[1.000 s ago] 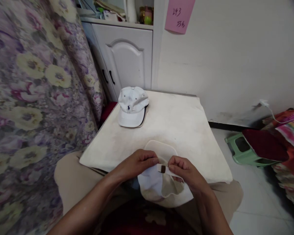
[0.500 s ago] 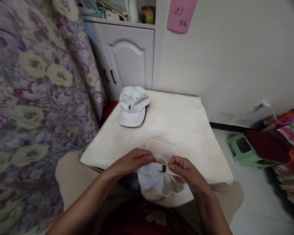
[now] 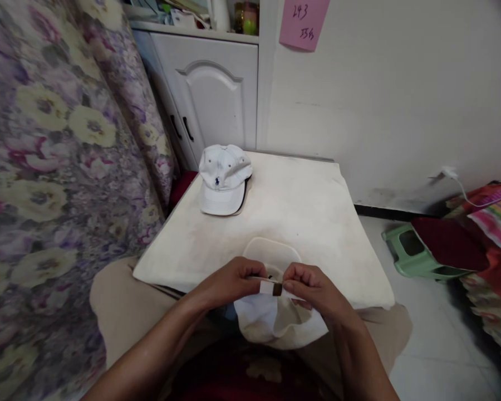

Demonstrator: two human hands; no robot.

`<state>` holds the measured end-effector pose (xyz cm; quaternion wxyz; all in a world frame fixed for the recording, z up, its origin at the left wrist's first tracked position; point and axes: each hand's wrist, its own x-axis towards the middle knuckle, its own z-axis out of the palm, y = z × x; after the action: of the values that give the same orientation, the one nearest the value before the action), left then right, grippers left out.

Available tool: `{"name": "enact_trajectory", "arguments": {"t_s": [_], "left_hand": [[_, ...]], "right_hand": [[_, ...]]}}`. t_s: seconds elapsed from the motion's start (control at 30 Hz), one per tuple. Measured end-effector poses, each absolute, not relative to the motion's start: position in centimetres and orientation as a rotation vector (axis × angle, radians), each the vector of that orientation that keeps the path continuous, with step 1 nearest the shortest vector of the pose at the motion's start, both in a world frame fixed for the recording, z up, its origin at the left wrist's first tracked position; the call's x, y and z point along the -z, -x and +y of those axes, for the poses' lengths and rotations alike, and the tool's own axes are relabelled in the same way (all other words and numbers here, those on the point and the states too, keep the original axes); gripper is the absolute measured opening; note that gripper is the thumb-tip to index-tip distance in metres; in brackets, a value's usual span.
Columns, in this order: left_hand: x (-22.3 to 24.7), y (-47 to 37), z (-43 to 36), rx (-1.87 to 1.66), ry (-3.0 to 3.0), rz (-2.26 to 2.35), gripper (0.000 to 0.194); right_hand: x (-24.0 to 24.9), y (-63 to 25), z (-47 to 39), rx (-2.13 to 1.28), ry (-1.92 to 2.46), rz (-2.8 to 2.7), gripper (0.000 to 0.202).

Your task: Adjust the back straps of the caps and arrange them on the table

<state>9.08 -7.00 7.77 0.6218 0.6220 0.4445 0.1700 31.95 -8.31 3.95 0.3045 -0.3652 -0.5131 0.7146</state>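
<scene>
A white baseball cap [image 3: 261,320] lies over the near edge of the table, its brim pointing away from me and its inside partly showing. My left hand [image 3: 244,277] pinches one side of the cap's back strap. On the other side, my right hand [image 3: 307,284] grips the strap close to its dark metal buckle [image 3: 277,289]. Both hands are closed, with the buckle between them. Farther off, at the table's back left, sits a second white cap [image 3: 225,175] with a small dark blue emblem and a dark brim edge.
The cream-covered table [image 3: 304,203] stands against the wall and a white cabinet [image 3: 215,94]. A flowered curtain [image 3: 67,195] hangs at the left. On the right floor is a green stool [image 3: 417,253] with a dark red top. A pink note [image 3: 303,25] is stuck to the wall.
My left hand has shifted from the cap's edge to a tighter pinch on the strap, nearer the buckle. The strap now stretches flat between both hands. The view has shifted slightly.
</scene>
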Motion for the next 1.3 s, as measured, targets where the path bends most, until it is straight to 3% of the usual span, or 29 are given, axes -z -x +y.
{"name": "enact_trajectory", "arguments": {"t_s": [0.73, 1.03, 1.3], "left_hand": [[-8.22, -9.53, -7.25, -0.36, -1.481, 0.908, 0.026], [-8.16, -9.54, -7.38, -0.417, -1.445, 0.902, 0.04], [-7.76, -9.4, -7.12, -0.34, -1.465, 0.885, 0.027]], "right_hand": [[-4.78, -31.38, -7.71, -1.928, 0.97, -1.551, 0.027], [-4.79, -31.1, -7.76, -1.915, 0.934, -1.52, 0.034], [-4.75, -31.94, -8.02, -1.972, 0.941, -1.435, 0.023]]}}
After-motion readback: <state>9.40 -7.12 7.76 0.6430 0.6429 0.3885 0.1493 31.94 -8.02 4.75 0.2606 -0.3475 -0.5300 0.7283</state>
